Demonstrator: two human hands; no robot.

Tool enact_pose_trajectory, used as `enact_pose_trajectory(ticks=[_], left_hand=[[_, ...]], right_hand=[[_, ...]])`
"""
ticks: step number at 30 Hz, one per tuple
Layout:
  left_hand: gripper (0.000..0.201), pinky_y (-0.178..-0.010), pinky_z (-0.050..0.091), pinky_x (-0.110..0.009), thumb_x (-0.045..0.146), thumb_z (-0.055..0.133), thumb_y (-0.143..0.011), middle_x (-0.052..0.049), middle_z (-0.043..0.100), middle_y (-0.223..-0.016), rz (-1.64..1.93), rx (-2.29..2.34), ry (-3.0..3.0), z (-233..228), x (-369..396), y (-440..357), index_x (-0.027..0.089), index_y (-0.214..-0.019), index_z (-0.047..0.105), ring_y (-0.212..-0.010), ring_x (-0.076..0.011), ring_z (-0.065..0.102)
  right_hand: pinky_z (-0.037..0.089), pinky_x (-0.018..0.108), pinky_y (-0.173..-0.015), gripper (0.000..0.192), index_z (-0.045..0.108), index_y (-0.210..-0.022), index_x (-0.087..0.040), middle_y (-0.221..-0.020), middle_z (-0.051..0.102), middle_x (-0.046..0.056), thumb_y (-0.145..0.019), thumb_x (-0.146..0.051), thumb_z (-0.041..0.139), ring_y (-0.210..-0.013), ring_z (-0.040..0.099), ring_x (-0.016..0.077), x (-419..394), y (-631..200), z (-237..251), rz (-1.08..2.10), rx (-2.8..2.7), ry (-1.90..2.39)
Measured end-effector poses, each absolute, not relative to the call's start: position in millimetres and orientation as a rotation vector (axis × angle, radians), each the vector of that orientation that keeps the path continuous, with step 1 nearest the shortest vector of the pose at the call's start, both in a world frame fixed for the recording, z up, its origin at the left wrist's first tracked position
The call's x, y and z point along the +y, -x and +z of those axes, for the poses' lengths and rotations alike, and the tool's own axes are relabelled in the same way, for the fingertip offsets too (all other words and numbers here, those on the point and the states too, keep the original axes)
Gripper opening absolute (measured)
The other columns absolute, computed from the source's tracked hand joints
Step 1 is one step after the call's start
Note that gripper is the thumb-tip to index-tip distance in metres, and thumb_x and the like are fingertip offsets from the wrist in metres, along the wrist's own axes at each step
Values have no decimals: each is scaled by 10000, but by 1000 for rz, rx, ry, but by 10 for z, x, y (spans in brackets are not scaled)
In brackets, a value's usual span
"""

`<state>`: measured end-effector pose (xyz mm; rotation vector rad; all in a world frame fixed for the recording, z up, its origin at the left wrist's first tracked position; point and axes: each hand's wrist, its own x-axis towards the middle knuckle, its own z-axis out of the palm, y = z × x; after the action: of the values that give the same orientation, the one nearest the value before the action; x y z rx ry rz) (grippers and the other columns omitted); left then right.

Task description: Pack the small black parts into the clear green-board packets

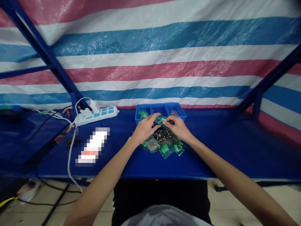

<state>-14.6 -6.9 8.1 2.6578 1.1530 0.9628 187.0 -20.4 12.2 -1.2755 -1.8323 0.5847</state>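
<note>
A small clear plastic bag with green contents (161, 120) is held up between my two hands, above a pile of parts. My left hand (145, 128) has its thumb and fingers around the bag's left side. On the other side, my right hand (178, 127) pinches the bag between thumb and fingers. Below them lies a heap of small shiny metal parts (162, 136). More small plastic bags (166, 150) lie around that heap, several with green pieces inside. One bag (152, 145) holds thin, pale pieces.
A blue divided bin (183, 113) stands behind my hands, with green bags in its left compartment (143, 113). A white power strip (100, 115) with plugs and cables sits left on the blue table (225, 141). A blurred-out pale patch (94, 146) is nearer. Striped sheeting (164, 69) hangs behind.
</note>
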Motion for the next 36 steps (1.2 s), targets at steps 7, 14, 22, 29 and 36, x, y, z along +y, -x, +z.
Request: enact_pose_trajectory(ticks=[7,14,22,29,36], left_hand=[[547,-698,530,-298,402,653,-918,-71,585,-1171,933,1154,-2701,107,-91,153,252,-1402,448,-815,-172,636],[504,-704,528,-290,466,550,-969,-89,591,-1161,832,1115,-2811,97,-96,141,212,-1401,505,-864,-186,644],[443,-626,469,-264,467,447,-1016,-52,630,-817,964,1177,-2769,115,-112,115,161,-834,709,-761,-169,624],[366,-777,548,-328,496,508,-984,-90,617,-1098,1103,1062,-2716,147,-139,127,181,-979,693,-944,-195,649],[189,-991,526,-405,310,508,-1004,-94,483,-1401,1125,983,-2714,139,-136,119,226,-1149,594,-1269,-245,538]], right_hand=[[380,291,-646,369,501,-617,-208,-622,509,-11,-846,-473,617,-662,517,171,-212,-1852,67,768,-1686,1179],[476,331,-813,413,530,-568,-193,-1164,677,101,-842,-478,651,-1163,586,270,-249,-1844,115,824,-1621,1050],[462,281,-571,355,639,-787,-217,-832,655,32,-867,-561,600,-630,557,154,-233,-1840,126,989,-1537,1061],[453,279,-563,238,708,-925,-216,-891,684,55,-772,-398,689,-756,614,192,-207,-1864,113,1093,-1330,1044],[400,246,-538,322,693,-838,-160,-819,686,80,-803,-479,680,-739,619,173,-205,-1897,161,1327,-1276,1016]])
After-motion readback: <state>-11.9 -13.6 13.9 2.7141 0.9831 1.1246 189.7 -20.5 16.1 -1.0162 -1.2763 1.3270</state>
